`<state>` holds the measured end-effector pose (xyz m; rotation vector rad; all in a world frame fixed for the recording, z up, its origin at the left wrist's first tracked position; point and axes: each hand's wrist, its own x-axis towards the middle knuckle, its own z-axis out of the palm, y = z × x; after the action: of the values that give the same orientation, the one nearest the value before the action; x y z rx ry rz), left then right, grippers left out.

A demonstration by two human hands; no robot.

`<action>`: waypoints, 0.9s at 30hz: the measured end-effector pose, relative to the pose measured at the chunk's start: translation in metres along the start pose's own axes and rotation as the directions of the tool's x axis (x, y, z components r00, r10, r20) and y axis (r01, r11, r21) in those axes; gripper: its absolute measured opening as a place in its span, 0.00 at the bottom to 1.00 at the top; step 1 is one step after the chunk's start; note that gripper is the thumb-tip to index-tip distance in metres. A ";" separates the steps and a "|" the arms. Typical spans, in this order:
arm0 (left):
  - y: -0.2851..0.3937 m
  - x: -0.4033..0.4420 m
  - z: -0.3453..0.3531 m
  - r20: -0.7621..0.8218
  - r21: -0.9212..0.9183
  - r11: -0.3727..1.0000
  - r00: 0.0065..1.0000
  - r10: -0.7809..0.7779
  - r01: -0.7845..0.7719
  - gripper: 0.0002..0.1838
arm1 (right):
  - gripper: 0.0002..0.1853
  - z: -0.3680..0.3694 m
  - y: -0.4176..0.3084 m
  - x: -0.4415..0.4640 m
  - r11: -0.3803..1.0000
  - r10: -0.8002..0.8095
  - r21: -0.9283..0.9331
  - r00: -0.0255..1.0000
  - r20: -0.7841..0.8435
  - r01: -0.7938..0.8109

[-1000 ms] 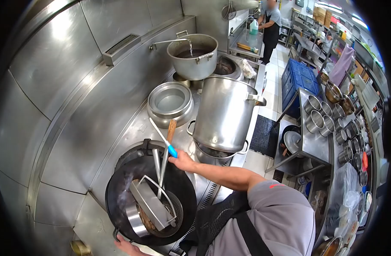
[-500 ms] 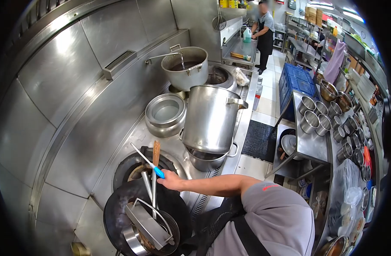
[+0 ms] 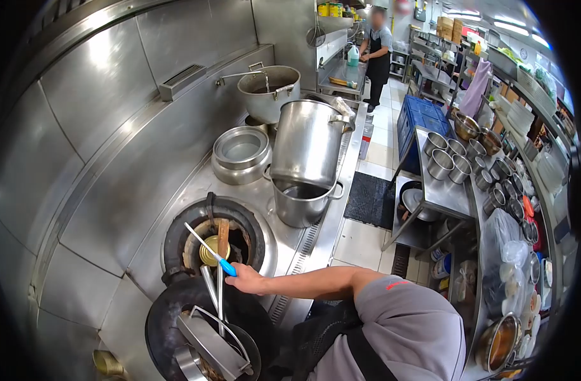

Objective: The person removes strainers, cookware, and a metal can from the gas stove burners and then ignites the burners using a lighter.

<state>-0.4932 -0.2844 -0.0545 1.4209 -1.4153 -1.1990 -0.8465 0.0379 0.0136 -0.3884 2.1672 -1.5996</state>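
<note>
My right hand (image 3: pixel 244 279) is closed around a thin pale rod with a blue grip (image 3: pixel 226 267), pointing up and to the left over the burner. Right beside my fingers stand a wooden-ended utensil handle (image 3: pixel 222 236) and a hollow metal handle (image 3: pixel 209 286); whether I grip these too is unclear. Both lead down into a dark wok (image 3: pixel 160 317) holding a wide metal turner (image 3: pixel 208 343), a strainer or ladle and a small metal pot (image 3: pixel 189 364). Inside the burner ring (image 3: pixel 255 222) a yellowish can (image 3: pixel 213 251) shows. My left hand is out of sight.
Stacked stockpots (image 3: pixel 308 140), a lidded-looking round pot (image 3: pixel 241 155) and a pot under a tap (image 3: pixel 268 92) line the stove. Another person (image 3: pixel 379 57) stands at the far counter. Metal cups (image 3: pixel 439 164) and a blue crate (image 3: pixel 423 120) are to the right.
The wok with its tools has shifted down the view, away from the burner, uncovering more of the ring and the can. My view has shifted too. My right hand keeps its grip.
</note>
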 end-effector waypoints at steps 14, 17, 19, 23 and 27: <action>-0.017 0.040 -0.050 0.034 -0.063 0.998 0.999 0.021 -0.019 0.12 | 0.21 0.080 0.010 -0.018 0.996 0.073 0.042 0.994 0.077 -0.076; -0.018 0.048 -0.057 0.021 -0.062 0.998 0.999 0.030 -0.029 0.12 | 0.23 0.097 0.022 -0.018 0.995 0.073 0.060 0.992 0.105 -0.080; -0.019 0.053 -0.064 0.014 -0.066 0.997 0.999 0.038 -0.037 0.12 | 0.24 0.103 0.025 -0.021 0.992 0.012 0.124 0.999 0.044 -0.017; -0.026 0.064 -0.084 -0.005 -0.087 0.995 0.999 0.047 -0.047 0.12 | 0.24 0.106 0.027 -0.028 0.991 0.083 0.098 0.992 0.097 -0.093; -0.027 0.074 -0.097 0.018 -0.111 0.992 0.998 0.062 -0.060 0.12 | 0.25 0.112 0.033 -0.034 0.985 0.127 0.098 0.985 0.113 -0.138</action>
<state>-0.3975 -0.3649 -0.0634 1.2839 -1.3760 -1.2372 -0.7619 -0.0300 -0.0404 -0.2837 1.9762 -1.5751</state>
